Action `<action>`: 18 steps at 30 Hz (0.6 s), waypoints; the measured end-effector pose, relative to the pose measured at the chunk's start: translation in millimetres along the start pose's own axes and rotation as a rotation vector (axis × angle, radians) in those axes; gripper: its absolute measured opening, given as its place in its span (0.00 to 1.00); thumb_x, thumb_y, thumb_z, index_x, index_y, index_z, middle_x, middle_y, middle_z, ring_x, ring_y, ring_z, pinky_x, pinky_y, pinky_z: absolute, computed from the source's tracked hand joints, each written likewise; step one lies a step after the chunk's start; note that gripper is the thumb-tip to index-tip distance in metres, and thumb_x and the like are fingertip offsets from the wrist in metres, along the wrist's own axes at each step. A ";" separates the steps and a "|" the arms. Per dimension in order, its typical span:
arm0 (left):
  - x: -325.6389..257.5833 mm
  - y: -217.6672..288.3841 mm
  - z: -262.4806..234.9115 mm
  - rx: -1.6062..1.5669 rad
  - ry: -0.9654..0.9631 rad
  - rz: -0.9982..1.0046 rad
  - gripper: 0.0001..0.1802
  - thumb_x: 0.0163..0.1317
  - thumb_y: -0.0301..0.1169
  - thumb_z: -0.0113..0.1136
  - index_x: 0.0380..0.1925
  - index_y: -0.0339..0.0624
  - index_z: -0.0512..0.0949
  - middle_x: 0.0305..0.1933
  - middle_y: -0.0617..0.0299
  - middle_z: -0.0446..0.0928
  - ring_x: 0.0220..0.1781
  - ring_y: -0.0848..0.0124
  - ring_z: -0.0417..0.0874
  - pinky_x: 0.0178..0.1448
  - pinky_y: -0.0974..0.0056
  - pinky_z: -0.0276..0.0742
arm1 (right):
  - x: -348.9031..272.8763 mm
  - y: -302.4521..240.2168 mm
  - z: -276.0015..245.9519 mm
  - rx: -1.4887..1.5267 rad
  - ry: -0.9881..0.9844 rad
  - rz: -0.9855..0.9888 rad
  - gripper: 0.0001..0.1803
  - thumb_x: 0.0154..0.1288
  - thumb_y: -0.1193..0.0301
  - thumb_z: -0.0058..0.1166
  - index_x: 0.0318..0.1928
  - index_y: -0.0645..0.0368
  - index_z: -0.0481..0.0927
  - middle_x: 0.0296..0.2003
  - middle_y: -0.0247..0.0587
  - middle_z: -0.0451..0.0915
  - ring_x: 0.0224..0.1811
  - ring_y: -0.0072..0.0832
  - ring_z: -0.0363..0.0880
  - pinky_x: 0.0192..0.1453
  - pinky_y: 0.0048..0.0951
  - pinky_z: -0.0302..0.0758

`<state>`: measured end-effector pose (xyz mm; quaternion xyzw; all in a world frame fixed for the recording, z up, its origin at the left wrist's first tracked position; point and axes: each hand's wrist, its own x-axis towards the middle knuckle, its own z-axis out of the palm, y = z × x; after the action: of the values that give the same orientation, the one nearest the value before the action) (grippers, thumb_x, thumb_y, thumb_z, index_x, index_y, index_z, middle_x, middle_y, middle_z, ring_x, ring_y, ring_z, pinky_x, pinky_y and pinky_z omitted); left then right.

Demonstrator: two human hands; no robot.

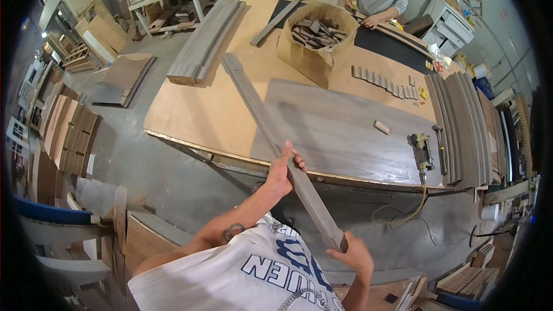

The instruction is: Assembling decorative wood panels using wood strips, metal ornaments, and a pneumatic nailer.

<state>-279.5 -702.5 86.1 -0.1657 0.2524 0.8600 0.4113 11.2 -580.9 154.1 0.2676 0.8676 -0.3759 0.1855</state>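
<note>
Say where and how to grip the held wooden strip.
The wooden strip is long, narrow and slants over the table: likely best gripped mid-length from its left by the left hand, and at the near end from its right by the right hand.

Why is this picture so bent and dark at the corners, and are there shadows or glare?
Head view: the fisheye lens leaves black corners and bows the near edge of the worktable; same head view: soft shadows and a pale sheen on the grey panel, while the long wooden strip looks fairly sharp.
</note>
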 end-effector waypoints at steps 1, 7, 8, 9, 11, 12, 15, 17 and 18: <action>2.5 9.5 -2.2 0.013 0.005 -0.004 0.25 0.56 0.57 0.74 0.32 0.50 0.75 0.28 0.67 0.72 0.31 0.70 0.77 0.42 0.61 0.79 | 2.5 -9.9 7.7 0.034 0.013 0.012 0.35 0.50 0.50 0.75 0.44 0.66 0.73 0.29 0.59 0.82 0.34 0.58 0.83 0.39 0.46 0.78; 35.3 96.7 -18.7 0.057 -0.038 -0.049 0.18 0.63 0.44 0.72 0.32 0.49 0.73 0.26 0.67 0.71 0.29 0.71 0.76 0.38 0.61 0.78 | 46.4 -103.7 57.1 0.063 0.093 0.080 0.36 0.52 0.51 0.73 0.50 0.65 0.73 0.37 0.66 0.83 0.43 0.63 0.83 0.44 0.49 0.79; 43.3 116.7 -21.7 0.106 -0.049 -0.046 0.16 0.64 0.41 0.71 0.31 0.48 0.72 0.26 0.66 0.71 0.29 0.71 0.76 0.38 0.61 0.78 | 58.9 -123.7 63.7 0.056 0.074 0.151 0.36 0.52 0.51 0.73 0.51 0.65 0.73 0.39 0.67 0.83 0.46 0.64 0.82 0.46 0.49 0.79; 55.4 138.7 -28.8 0.104 -0.057 -0.048 0.16 0.64 0.41 0.71 0.31 0.48 0.72 0.26 0.66 0.71 0.29 0.71 0.76 0.38 0.61 0.78 | 75.8 -141.8 74.1 0.101 0.062 0.139 0.37 0.53 0.53 0.72 0.53 0.66 0.72 0.41 0.69 0.83 0.48 0.63 0.82 0.50 0.49 0.79; 88.6 181.3 -48.5 0.070 -0.156 -0.135 0.13 0.64 0.34 0.69 0.34 0.46 0.71 0.27 0.64 0.71 0.31 0.70 0.75 0.38 0.61 0.78 | 115.4 -183.8 95.1 0.112 0.112 0.116 0.37 0.53 0.53 0.71 0.55 0.66 0.71 0.42 0.69 0.83 0.49 0.62 0.82 0.51 0.49 0.78; 108.1 204.1 -57.3 0.070 -0.158 -0.141 0.13 0.64 0.34 0.69 0.34 0.46 0.71 0.27 0.64 0.71 0.31 0.70 0.75 0.38 0.61 0.78 | 133.4 -207.1 106.4 0.127 0.151 0.093 0.38 0.53 0.54 0.71 0.56 0.66 0.71 0.44 0.69 0.82 0.50 0.62 0.82 0.52 0.50 0.78; 167.2 273.0 -69.3 0.053 -0.228 -0.246 0.12 0.66 0.33 0.67 0.34 0.44 0.71 0.28 0.62 0.71 0.30 0.69 0.75 0.37 0.61 0.78 | 192.1 -284.6 127.8 0.206 0.200 0.091 0.37 0.55 0.58 0.69 0.58 0.67 0.69 0.44 0.70 0.82 0.50 0.63 0.81 0.53 0.50 0.77; 196.9 313.9 -69.3 0.038 -0.229 -0.314 0.10 0.70 0.34 0.60 0.33 0.44 0.71 0.27 0.61 0.73 0.29 0.67 0.75 0.37 0.61 0.78 | 230.2 -311.5 147.4 0.260 0.291 0.032 0.34 0.57 0.62 0.67 0.57 0.69 0.69 0.41 0.72 0.82 0.49 0.64 0.81 0.51 0.52 0.78; 206.8 328.5 -70.6 0.046 -0.233 -0.338 0.10 0.70 0.34 0.60 0.33 0.44 0.71 0.27 0.61 0.73 0.29 0.67 0.75 0.37 0.61 0.78 | 245.8 -324.6 156.1 0.269 0.304 0.053 0.34 0.57 0.62 0.67 0.57 0.69 0.69 0.41 0.72 0.82 0.49 0.64 0.81 0.51 0.52 0.78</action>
<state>-659.3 -789.3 24.4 -0.0959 0.1911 0.7861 0.5800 -359.6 -804.7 103.8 0.3663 0.8201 -0.4388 0.0245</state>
